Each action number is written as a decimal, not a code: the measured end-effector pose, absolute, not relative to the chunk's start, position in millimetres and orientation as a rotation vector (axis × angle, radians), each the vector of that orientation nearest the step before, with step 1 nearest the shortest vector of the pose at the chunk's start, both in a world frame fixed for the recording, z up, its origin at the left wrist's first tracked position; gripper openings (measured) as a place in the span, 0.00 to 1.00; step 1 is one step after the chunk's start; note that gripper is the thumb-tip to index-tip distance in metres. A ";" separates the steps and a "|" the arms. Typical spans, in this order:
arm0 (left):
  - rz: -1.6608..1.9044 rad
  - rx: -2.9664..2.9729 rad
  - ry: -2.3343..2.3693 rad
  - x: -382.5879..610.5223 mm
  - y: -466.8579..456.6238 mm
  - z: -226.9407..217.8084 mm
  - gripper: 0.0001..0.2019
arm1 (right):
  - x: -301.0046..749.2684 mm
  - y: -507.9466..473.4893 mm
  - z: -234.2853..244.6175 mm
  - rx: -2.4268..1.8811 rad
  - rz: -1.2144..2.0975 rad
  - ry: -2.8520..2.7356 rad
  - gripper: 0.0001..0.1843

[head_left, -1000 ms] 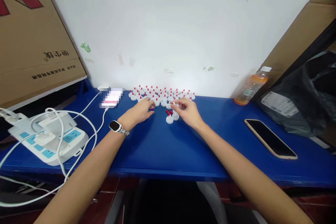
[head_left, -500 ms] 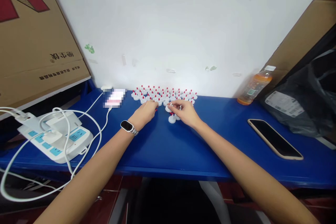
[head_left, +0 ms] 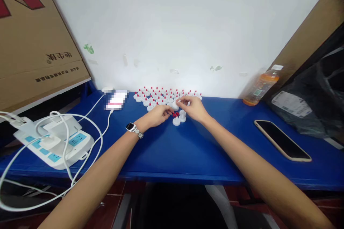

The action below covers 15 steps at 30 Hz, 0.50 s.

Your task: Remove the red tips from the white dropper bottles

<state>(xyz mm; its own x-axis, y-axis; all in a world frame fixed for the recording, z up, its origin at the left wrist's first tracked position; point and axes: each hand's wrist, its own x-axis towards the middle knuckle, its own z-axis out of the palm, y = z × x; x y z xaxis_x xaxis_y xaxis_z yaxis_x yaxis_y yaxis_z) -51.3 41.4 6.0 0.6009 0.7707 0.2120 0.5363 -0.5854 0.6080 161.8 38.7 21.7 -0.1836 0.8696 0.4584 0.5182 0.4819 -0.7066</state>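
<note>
My right hand (head_left: 192,106) pinches a white round cap (head_left: 175,106), tilted between thumb and fingertips. Just left of it, my left hand (head_left: 161,115) has its fingers drawn together at a small pile of red tips (head_left: 176,114); whether a tip is between them is too small to see. Several white caps without red tips stand by the pile, one white cap (head_left: 176,121) in front. Behind both hands, many white caps with red tips (head_left: 146,102) stand upright in a spread group.
At left lie a power strip (head_left: 77,143) with looping white cables and a blurred phone-like device (head_left: 116,100). On the right are a phone (head_left: 282,140), an orange drink bottle (head_left: 260,87) and a dark plastic bag (head_left: 309,100). A white wall (head_left: 172,25) bounds the table's back.
My left hand has moved right, from the front of the capped group to the red tips. My right hand still holds a white cap, slightly farther right.
</note>
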 end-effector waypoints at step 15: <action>0.583 2.294 1.190 -82.7 34.8 28.9 0.13 | 130.5 43.9 29.1 -1.294 0.221 -2.460 0.10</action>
